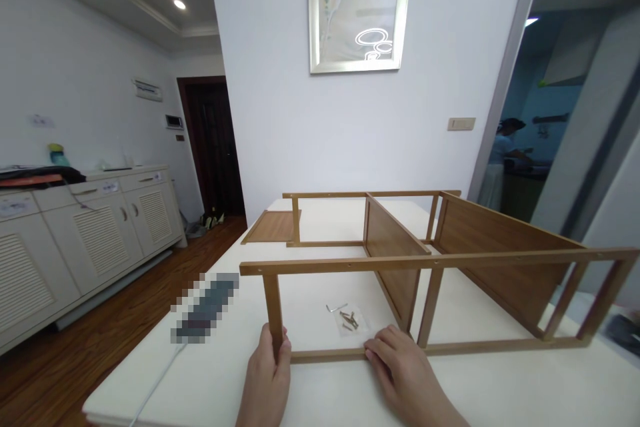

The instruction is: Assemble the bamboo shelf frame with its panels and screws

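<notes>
A partly built brown wooden shelf frame (430,260) lies on its side on the white table (320,393). My left hand (267,373) is closed round the near left upright post of the frame. My right hand (400,367) rests with its fingers pressed on the frame's near bottom rail. Inside the frame, a small clear bag with screws and an Allen key (347,319) lies on the table just beyond my hands. A loose wooden panel (273,227) lies at the table's far left edge.
A blurred dark flat object (205,310) with a white cable lies on the table's left side. White cabinets (85,233) line the left wall over a wood floor. Another person (503,160) stands in the room through the right doorway.
</notes>
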`<state>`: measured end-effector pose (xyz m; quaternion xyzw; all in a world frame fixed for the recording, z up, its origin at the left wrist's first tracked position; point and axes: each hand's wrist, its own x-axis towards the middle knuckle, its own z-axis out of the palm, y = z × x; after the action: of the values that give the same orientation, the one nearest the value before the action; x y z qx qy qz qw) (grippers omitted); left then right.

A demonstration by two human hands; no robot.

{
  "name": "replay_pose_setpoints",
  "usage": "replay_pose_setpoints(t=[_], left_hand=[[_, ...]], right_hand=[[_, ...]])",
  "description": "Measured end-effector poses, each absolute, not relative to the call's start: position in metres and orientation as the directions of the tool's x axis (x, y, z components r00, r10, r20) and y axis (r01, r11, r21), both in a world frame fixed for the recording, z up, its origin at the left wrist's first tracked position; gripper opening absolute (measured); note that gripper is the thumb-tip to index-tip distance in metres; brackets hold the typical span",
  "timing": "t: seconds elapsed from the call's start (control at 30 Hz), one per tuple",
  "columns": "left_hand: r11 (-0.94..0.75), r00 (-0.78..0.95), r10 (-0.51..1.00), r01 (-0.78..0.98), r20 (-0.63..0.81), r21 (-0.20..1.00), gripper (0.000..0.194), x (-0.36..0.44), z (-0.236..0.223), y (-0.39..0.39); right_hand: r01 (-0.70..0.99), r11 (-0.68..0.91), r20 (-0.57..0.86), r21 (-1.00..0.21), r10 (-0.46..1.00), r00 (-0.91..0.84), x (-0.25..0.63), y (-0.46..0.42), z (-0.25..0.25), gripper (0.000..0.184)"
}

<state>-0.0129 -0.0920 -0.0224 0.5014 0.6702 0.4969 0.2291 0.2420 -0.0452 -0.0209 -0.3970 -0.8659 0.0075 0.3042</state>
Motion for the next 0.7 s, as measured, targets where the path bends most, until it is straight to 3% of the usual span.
replay_pose_setpoints(t=[0.27,0.6,0.7], left_hand=[[0.043,-0.409,0.893,0.495,0.188,0.868,0.036,-0.022,-0.036,-0.09],[0.1,-0.485,0.816,0.653,0.314,0.75,0.035,-0.046,-0.054,-0.075],[0.069,-0.481,0.764,0.724,0.431,0.686,0.033,-0.054,-0.059,-0.067]], right_hand=[[0.714,0.653,0.54,-0.252,0.707,-0.457,0.238,-0.05,-0.015,0.023],[0.748,0.617,0.538,-0.244,0.728,-0.425,0.219,-0.058,-0.025,0.017],[0.738,0.633,0.551,-0.234,0.712,-0.436,0.218,-0.06,-0.027,0.016]])
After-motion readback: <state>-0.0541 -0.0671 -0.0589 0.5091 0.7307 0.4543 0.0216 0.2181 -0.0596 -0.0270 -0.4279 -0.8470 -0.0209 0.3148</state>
